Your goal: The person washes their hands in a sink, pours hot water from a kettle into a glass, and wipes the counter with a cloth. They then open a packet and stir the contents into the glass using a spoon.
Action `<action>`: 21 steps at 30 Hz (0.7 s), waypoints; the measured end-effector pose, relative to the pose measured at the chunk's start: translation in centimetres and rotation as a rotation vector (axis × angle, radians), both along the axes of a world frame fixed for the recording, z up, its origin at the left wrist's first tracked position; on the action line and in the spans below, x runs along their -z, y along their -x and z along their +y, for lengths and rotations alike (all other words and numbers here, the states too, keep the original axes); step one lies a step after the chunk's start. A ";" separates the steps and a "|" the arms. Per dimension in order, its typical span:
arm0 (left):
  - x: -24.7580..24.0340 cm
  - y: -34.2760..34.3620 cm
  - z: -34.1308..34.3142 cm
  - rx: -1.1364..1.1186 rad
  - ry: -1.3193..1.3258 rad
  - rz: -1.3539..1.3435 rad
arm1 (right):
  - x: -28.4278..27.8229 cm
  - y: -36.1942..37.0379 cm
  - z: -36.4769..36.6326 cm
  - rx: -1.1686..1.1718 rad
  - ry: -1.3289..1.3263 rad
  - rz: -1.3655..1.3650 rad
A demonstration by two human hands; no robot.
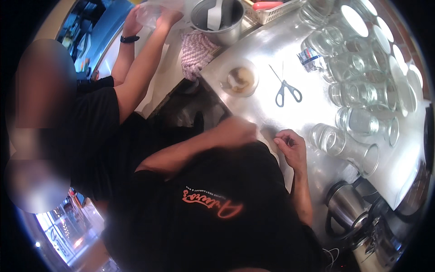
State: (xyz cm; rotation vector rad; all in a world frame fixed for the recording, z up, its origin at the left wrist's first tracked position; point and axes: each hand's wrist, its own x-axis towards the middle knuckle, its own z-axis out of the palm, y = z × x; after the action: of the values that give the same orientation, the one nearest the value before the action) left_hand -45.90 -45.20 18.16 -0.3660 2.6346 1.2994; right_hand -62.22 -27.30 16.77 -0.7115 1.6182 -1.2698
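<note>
My left hand (pixel 242 130) is smeared by motion at the counter's near edge, its fingers unclear. Close to its right, my right hand (pixel 291 147) is closed, fingers curled and thumb pressed to the index finger; what it pinches, if anything, is too small to make out. Beyond the hands, a round clear container (pixel 239 81) with brown and pale contents stands on the metal counter (pixel 267 115). To its right lie dark-handled scissors (pixel 284 90), blades partly apart and pointing away. A small blue-and-white packet (pixel 310 60) lies farther right, beside the glassware.
Rows of clear glasses (pixel 344 68) line the right side; one glass (pixel 344 147) lies nearer. A steel jug (pixel 346 204) stands at lower right. Far back are a metal pot (pixel 217 20), a pink cloth (pixel 197 52) and a basket (pixel 278 13). At left, a co-worker's hands hold a plastic bag (pixel 156 13).
</note>
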 end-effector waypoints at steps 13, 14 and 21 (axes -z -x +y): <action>31.9 -23.0 -19.4 -0.569 0.481 -0.729 | -1.0 1.6 -0.1 0.167 0.020 -0.168; 31.7 -19.5 -21.1 -0.523 0.418 -0.666 | -1.1 1.3 -0.4 0.285 0.059 -0.100; 35.4 -16.0 -14.4 0.042 0.401 -0.379 | -1.0 4.8 -3.9 0.437 0.076 0.572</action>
State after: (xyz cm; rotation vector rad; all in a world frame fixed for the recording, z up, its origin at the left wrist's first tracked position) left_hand -29.89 -59.61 -17.24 -0.5471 2.5336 0.6034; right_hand -66.98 -31.25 17.81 -0.8492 2.2930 -1.5294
